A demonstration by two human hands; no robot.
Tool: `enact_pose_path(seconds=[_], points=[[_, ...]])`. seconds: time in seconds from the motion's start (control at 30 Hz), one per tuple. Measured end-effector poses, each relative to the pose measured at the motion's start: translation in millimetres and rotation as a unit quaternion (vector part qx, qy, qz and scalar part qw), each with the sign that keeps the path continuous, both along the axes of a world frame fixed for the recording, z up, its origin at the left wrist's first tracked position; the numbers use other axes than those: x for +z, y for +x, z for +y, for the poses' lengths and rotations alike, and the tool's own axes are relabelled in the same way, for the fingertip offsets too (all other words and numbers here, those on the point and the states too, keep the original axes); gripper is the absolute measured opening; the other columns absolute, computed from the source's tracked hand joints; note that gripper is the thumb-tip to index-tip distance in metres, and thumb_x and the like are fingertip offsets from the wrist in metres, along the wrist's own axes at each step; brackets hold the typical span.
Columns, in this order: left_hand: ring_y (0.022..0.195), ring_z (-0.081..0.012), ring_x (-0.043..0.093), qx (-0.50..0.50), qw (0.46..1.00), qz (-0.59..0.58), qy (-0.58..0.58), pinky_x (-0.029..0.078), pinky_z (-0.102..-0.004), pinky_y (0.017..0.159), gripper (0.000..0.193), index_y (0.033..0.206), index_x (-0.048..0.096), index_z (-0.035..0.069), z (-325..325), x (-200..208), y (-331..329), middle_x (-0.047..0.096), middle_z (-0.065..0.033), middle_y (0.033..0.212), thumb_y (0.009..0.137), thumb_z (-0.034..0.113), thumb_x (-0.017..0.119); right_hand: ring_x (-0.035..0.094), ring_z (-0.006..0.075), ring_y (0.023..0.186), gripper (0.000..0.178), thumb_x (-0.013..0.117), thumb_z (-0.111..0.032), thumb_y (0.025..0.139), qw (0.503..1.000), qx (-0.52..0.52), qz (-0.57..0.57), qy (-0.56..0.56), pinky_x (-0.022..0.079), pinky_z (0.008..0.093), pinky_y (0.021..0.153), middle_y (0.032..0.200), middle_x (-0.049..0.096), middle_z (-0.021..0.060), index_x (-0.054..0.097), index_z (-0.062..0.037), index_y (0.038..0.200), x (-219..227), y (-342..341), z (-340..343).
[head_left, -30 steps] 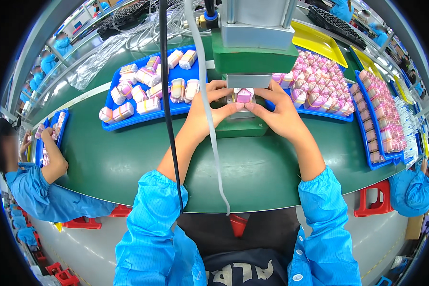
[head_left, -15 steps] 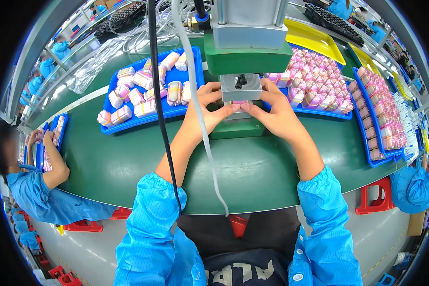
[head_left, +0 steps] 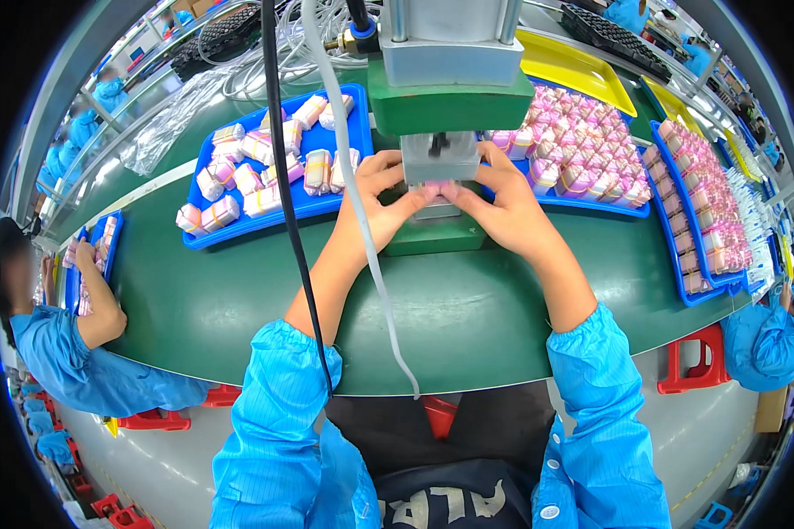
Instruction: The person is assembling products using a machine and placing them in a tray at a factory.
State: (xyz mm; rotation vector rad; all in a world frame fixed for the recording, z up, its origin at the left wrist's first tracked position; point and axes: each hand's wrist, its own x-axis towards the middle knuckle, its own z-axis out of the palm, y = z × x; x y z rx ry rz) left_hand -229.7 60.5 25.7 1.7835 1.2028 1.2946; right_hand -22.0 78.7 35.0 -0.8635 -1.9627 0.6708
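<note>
Beneath the metal press block, my left hand and my right hand close in from either side. Both thumbs meet at the front of the block's lower edge, with the fingers bent round its sides. Between the thumb tips a small pink wrapped pack shows only in part; the block and my fingers hide most of it. Below is the green press base. Above the block sits the green upper plate of the press. The block looks smeared.
To the left, a blue tray holds loose pink-and-white packs. Another blue tray behind my right hand carries tight rows of them. More filled trays stand far right. A black cable and a pale hose hang before my left forearm. A co-worker sits left.
My thumb tips have drawn closer together and slightly up at the block's lower edge. The block's face, sharp before, is blurred now. The whole view has shifted slightly.
</note>
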Motion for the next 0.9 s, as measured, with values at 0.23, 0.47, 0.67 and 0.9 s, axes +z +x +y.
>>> enact_pose_path(seconds=[0.23,0.47,0.67,0.9], points=[[0.107,-0.0275,0.055,0.011,0.997,0.037,0.060,0.043,-0.0397,0.095,0.030,0.105,0.076,0.010,1.2,-2.6,0.1,0.064,-0.0091,0.112,0.079,0.024,0.077,0.057,0.0275,0.105,0.029,0.073,-0.021,0.087,1.000,0.006,-0.013,0.006,0.046,0.0379,0.092,0.114,0.056,0.0126,0.072,-0.0011,0.108,3.6,1.0,-0.6],[0.107,-0.0280,0.054,0.015,0.998,0.035,0.050,0.043,-0.0403,0.095,0.033,0.106,0.075,0.009,1.0,-4.3,-0.7,0.063,-0.0108,0.113,0.079,0.026,0.077,0.057,0.0277,0.105,0.029,0.073,-0.020,0.086,1.000,-0.004,-0.016,0.007,0.046,0.0380,0.092,0.113,0.055,0.0126,0.072,-0.0015,0.109,4.7,1.0,-1.9],[0.109,-0.0282,0.054,0.008,0.999,0.025,0.036,0.042,-0.0402,0.097,0.036,0.109,0.074,0.008,0.0,-2.2,-1.3,0.062,-0.0109,0.115,0.078,0.027,0.078,0.058,0.0285,0.104,0.031,0.074,-0.019,0.085,1.000,0.000,-0.011,0.021,0.046,0.0378,0.093,0.112,0.056,0.0130,0.071,-0.0019,0.111,3.5,2.0,0.2],[0.112,-0.0298,0.054,-0.002,0.998,0.043,0.053,0.042,-0.0416,0.098,0.032,0.106,0.076,0.011,2.4,-5.2,-4.5,0.062,-0.0115,0.117,0.077,0.025,0.078,0.057,0.0273,0.104,0.030,0.074,-0.020,0.084,1.000,0.006,-0.022,-0.003,0.046,0.0367,0.093,0.111,0.056,0.0121,0.072,-0.0017,0.108,9.6,2.5,-3.0]])
